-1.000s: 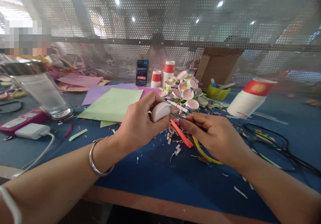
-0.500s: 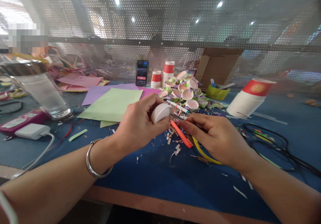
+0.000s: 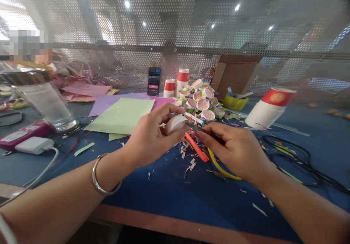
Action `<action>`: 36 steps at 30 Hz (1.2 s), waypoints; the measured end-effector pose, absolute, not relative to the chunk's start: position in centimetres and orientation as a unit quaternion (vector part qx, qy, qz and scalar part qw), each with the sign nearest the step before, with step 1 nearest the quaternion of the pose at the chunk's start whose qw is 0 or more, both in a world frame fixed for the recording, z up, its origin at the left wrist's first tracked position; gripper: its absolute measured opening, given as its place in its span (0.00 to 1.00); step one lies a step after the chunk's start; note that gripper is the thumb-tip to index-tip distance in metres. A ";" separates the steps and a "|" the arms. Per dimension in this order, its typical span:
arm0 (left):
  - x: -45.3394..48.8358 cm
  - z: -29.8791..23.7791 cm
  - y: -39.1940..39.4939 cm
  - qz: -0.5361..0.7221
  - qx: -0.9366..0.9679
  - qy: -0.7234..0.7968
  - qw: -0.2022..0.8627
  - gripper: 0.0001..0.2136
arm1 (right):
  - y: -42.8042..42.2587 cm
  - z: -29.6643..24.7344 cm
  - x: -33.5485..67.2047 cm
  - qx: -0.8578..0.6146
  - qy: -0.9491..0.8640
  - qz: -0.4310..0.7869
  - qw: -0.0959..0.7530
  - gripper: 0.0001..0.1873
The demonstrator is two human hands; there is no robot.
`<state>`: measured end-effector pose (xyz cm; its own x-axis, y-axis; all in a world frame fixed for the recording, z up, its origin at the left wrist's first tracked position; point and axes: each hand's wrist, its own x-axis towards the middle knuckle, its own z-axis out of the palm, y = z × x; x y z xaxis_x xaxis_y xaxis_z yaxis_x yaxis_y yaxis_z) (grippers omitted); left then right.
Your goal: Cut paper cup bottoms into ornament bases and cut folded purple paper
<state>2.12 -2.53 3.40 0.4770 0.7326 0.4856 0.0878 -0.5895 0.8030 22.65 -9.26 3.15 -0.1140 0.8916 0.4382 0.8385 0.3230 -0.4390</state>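
My left hand [image 3: 153, 134] is closed around a small white paper cup piece [image 3: 176, 124], its rounded side facing me. In my right hand [image 3: 235, 145] is a slim cutting tool with a dark metal blade [image 3: 194, 126]. Its tip touches the paper piece's right edge, and my fingers hide its handle. Just under the blade lies an orange marker-like stick [image 3: 196, 147]. A yellow curved strip [image 3: 222, 169] passes beneath my right hand. Behind both hands rises a heap of decorated cup bottoms [image 3: 202, 104].
Left are green paper [image 3: 120, 114], a glass of water [image 3: 49, 103] and a purple power strip [image 3: 26, 133]. Stacked paper cups [image 3: 269, 109], a yellow-green container [image 3: 235, 102] and a black cable [image 3: 308, 164] are right. A phone [image 3: 154, 82] stands behind. Paper scraps [image 3: 193, 164] litter the blue table.
The white paper piece has tilted in my left hand, so its flat face shows less. My right hand has shifted slightly, with the blade against the piece's edge. The view has moved slightly.
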 end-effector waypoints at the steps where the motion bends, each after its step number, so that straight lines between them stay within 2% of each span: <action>1: 2.1 3.5 -2.4 0.431 0.760 0.254 0.416 0.16 | -9.3 3.1 22.7 -0.578 -0.748 0.018 0.326 0.22; 6: 1.3 4.5 -1.4 0.320 0.708 0.188 0.601 0.08 | -9.4 2.9 22.9 -0.553 -0.766 -0.075 0.320 0.21; 10: 0.2 5.1 -0.4 0.193 0.726 0.208 0.626 0.12 | -9.4 2.6 22.9 -0.538 -0.775 -0.126 0.306 0.22; 13: -0.2 5.1 0.0 0.160 0.734 0.226 0.620 0.13 | -9.4 2.5 22.9 -0.535 -0.782 -0.131 0.291 0.21; 17: -0.3 4.4 0.7 0.196 0.740 0.202 0.611 0.18 | -9.7 2.6 22.8 -0.530 -0.786 -0.105 0.302 0.20; 20: -0.2 4.0 1.1 0.225 0.753 0.176 0.593 0.21 | -9.9 2.9 22.7 -0.532 -0.781 -0.045 0.323 0.19; 28: 0.7 3.8 0.4 0.273 0.807 0.178 0.493 0.23 | -9.4 3.4 22.5 -0.550 -0.748 0.160 0.335 0.24; 36: 1.5 2.9 0.1 0.334 0.825 0.175 0.421 0.21 | -9.2 3.5 22.7 -0.547 -0.728 0.240 0.336 0.25</action>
